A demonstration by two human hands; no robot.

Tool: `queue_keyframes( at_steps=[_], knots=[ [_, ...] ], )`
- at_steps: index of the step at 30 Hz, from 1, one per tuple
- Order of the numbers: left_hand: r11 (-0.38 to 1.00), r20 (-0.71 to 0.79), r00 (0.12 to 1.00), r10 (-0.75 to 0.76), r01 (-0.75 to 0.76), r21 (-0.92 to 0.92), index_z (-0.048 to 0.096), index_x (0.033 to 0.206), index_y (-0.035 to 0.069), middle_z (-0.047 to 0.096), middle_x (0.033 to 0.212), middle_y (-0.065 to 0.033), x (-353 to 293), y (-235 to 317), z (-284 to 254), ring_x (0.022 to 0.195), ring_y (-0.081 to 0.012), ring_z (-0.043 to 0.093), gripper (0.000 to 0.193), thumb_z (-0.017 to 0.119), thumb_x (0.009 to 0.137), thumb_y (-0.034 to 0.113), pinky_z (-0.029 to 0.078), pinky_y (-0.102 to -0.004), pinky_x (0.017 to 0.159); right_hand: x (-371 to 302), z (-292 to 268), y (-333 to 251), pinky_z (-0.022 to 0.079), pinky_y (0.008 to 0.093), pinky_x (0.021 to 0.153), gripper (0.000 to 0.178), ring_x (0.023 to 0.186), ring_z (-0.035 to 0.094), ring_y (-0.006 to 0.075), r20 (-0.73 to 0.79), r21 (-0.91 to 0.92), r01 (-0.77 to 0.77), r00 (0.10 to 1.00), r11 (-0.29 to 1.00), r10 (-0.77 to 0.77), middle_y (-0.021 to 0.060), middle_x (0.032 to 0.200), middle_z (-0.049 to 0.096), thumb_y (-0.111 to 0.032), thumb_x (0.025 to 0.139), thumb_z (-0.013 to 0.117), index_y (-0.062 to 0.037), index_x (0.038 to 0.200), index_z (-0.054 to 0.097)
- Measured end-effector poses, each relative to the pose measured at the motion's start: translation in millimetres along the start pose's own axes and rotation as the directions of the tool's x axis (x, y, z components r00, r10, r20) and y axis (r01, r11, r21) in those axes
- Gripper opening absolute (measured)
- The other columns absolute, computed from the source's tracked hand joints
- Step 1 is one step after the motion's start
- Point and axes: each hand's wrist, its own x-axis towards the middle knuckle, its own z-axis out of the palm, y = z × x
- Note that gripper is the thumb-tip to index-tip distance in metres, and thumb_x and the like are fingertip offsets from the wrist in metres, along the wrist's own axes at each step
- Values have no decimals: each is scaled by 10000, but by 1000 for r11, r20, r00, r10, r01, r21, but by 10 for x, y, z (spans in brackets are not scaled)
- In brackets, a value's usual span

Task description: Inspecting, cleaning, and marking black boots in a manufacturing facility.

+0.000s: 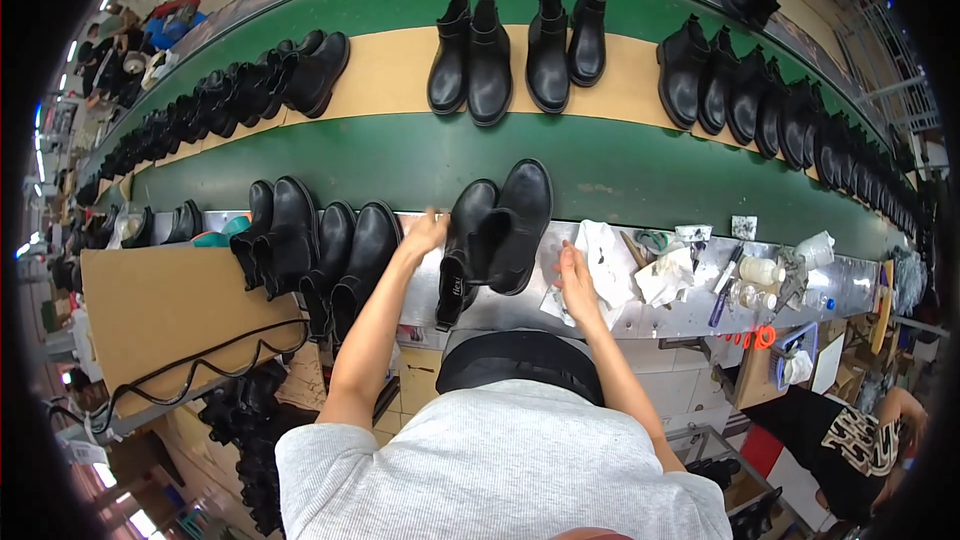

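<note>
Two black ankle boots stand close together on the metal bench edge in front of me: the left boot (470, 208) and the right boot (527, 202), which leans across it. Just left of the pair is my left hand (427, 235), its fingers curled; whatever they might hold is hidden. My right hand (575, 285) is open, fingers stretched out, a short gap from the right boot. It lies beside a white cloth (605, 265) on the bench. A crumpled, stained white rag (665, 277) lies farther right.
More boots (365, 250) stand on the bench at left, beside a cardboard sheet (180, 310). Ahead runs a green conveyor (640, 165), with rows of boots (740, 100) on a tan strip. Bottles (762, 271) and a brush (728, 270) lie right. Another person (850, 440) is lower right.
</note>
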Motion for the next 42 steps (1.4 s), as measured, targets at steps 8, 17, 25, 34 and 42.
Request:
queue_keyframes(
  at_steps=[8, 17, 25, 34, 42],
  knots=[
    [691, 208, 954, -215, 300, -658, 568, 1133, 51, 583, 895, -11, -837, 82, 185, 920, -150, 508, 508, 373, 937, 477, 368, -330, 814, 402, 145, -279, 432, 293, 792, 912, 959, 552, 198, 248, 381, -525, 851, 761, 463, 82, 1099, 588, -782, 743, 421, -32, 1260, 465],
    [549, 99, 995, 21, 71, -833, 487, 1164, -30, 570, 1012, -54, -1139, 723, 81, 977, -155, 528, 421, 498, 924, 316, 408, -273, 874, 260, -17, -316, 450, 337, 920, 583, 1037, 579, 201, 319, 749, -407, 913, 523, 254, 86, 1189, 578, -508, 898, 472, -60, 1272, 475],
    [-217, 340, 936, -86, 316, -924, 491, 1192, 53, 573, 1140, -146, -780, 940, -42, 1043, -262, 573, 447, 505, 916, 404, 466, -437, 919, 447, 110, -910, 495, 363, 857, 665, 992, 612, 212, 375, 658, -512, 859, 552, 349, 129, 1102, 611, -532, 796, 625, 14, 1162, 523],
    [-241, 308, 938, -159, 266, -933, 478, 1214, 62, 526, 1211, -167, -798, 1153, -222, 1116, -302, 521, 458, 519, 907, 399, 412, -487, 971, 556, 106, -1033, 498, 345, 853, 694, 942, 628, 208, 427, 704, -551, 833, 448, 352, 124, 1062, 624, -544, 782, 634, 20, 1170, 518],
    [444, 158, 973, -169, 218, -869, 529, 1199, 40, 531, 1244, -129, -1153, 151, 295, 1160, -231, 492, 407, 405, 942, 330, 373, -373, 971, 155, -91, -357, 544, 344, 771, 602, 975, 612, 284, 208, 301, -405, 911, 863, 355, 225, 1213, 496, -113, 845, 627, 115, 1313, 323]
  ],
)
